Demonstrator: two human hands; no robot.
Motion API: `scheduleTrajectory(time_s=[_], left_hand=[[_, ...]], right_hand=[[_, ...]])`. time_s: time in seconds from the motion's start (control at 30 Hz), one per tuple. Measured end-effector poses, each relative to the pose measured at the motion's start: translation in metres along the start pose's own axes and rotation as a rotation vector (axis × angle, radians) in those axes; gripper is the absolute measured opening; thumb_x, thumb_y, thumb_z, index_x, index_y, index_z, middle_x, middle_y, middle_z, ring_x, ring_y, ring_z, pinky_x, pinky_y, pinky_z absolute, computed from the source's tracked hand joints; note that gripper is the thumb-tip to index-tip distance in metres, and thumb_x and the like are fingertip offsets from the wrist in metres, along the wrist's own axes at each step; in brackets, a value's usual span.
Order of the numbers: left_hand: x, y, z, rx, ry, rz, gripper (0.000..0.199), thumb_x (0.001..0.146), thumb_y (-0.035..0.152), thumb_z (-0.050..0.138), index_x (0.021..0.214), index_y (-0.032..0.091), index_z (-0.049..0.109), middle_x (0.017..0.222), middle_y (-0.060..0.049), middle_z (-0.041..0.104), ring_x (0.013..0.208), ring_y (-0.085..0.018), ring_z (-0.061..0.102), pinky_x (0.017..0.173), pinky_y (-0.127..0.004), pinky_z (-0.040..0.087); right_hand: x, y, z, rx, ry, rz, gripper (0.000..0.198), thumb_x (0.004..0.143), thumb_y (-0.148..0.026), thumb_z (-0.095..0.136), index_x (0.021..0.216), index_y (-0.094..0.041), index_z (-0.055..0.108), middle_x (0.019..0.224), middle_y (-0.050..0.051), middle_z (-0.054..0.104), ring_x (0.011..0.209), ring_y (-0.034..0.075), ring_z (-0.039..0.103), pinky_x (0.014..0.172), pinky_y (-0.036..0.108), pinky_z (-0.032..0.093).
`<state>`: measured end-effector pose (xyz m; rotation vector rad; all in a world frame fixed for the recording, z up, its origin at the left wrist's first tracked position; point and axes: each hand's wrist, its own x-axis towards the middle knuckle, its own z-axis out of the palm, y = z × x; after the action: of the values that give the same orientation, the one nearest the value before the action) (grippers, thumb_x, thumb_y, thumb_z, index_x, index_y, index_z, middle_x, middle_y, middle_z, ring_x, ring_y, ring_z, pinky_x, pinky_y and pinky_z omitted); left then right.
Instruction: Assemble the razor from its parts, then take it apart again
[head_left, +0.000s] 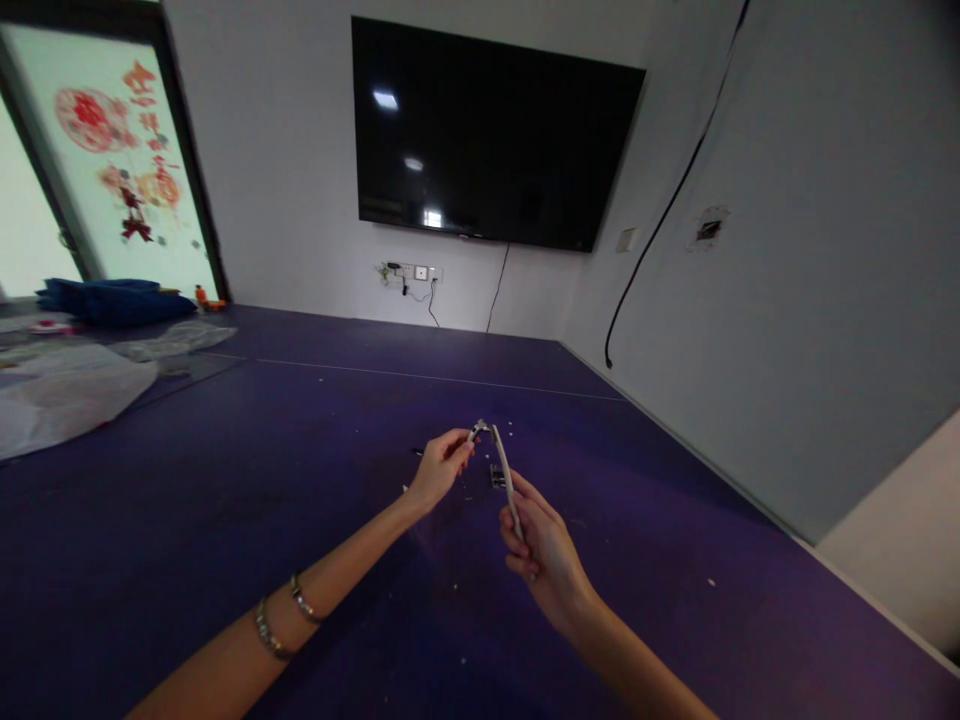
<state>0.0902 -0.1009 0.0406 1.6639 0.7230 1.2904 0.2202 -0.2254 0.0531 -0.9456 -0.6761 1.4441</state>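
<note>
My left hand (444, 466) is closed in a pinch on a small black-and-silver piece (475, 432), too small to name. In my right hand (546, 545) is a long, thin, pale, slightly curved strip (504, 470), held upright with the fingers wrapped round its lower end. The strip's top end is right beside the small piece; I cannot tell whether they touch. Below, partly behind the strip, a small dark rectangular item (496, 477) with shiny parts lies on the purple surface (337, 560). Two bracelets are on my left wrist.
White crumbs (711, 582) are scattered over the surface. Clear plastic sheeting (75, 395) and a dark blue cloth (116, 300) lie at the far left. A television (495, 135) hangs on the back wall above sockets (420, 273). A black cable (667, 210) dangles along the right wall.
</note>
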Motion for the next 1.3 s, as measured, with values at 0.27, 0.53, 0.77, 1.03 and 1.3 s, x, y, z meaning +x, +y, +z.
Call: scheduleTrajectory(time_s=[0.27,0.53,0.77,1.03,1.3], left_hand=[[0.000,-0.001,0.000,0.000,-0.018,0.000,0.021,0.079,0.030,0.052,0.089,0.013,0.060,0.064,0.002,0.050,0.052,-0.008,0.044,0.048,-0.020,0.035],[-0.002,0.000,0.001,-0.011,0.010,-0.004,0.020,0.077,0.029,0.054,0.089,0.014,0.059,0.066,0.001,0.052,0.054,-0.008,0.046,0.050,-0.020,0.037],[-0.004,0.002,0.005,-0.018,0.012,-0.024,0.021,0.075,0.029,0.056,0.088,0.013,0.058,0.061,0.003,0.051,0.052,-0.008,0.046,0.050,-0.021,0.037],[-0.005,0.001,0.007,-0.012,0.006,-0.019,0.019,0.075,0.028,0.056,0.087,0.014,0.058,0.061,0.002,0.051,0.053,-0.008,0.046,0.051,-0.021,0.038],[-0.007,0.002,0.008,0.006,0.015,-0.018,0.013,0.075,0.026,0.056,0.082,0.015,0.055,0.063,0.003,0.051,0.054,-0.008,0.047,0.053,-0.020,0.038]], right_hand=[[0.001,-0.001,0.003,0.041,-0.020,-0.041,0.050,0.070,-0.025,0.059,0.119,-0.025,0.050,0.059,-0.005,0.046,0.038,0.002,0.027,0.035,0.015,0.009],[-0.001,0.002,0.005,0.051,0.020,-0.039,0.050,0.070,-0.027,0.060,0.119,-0.025,0.050,0.058,-0.005,0.046,0.038,0.003,0.026,0.036,0.016,0.009],[-0.002,0.004,0.010,0.082,0.018,-0.014,0.051,0.070,-0.027,0.060,0.119,-0.024,0.049,0.057,-0.006,0.046,0.038,0.002,0.026,0.035,0.015,0.009],[0.000,0.001,0.012,0.125,0.035,-0.032,0.048,0.070,-0.026,0.060,0.117,-0.024,0.051,0.057,-0.006,0.046,0.037,0.002,0.025,0.035,0.014,0.009],[-0.007,0.013,0.017,0.193,0.036,0.010,0.048,0.070,-0.029,0.060,0.116,-0.023,0.047,0.056,-0.007,0.046,0.037,0.002,0.024,0.036,0.014,0.009]])
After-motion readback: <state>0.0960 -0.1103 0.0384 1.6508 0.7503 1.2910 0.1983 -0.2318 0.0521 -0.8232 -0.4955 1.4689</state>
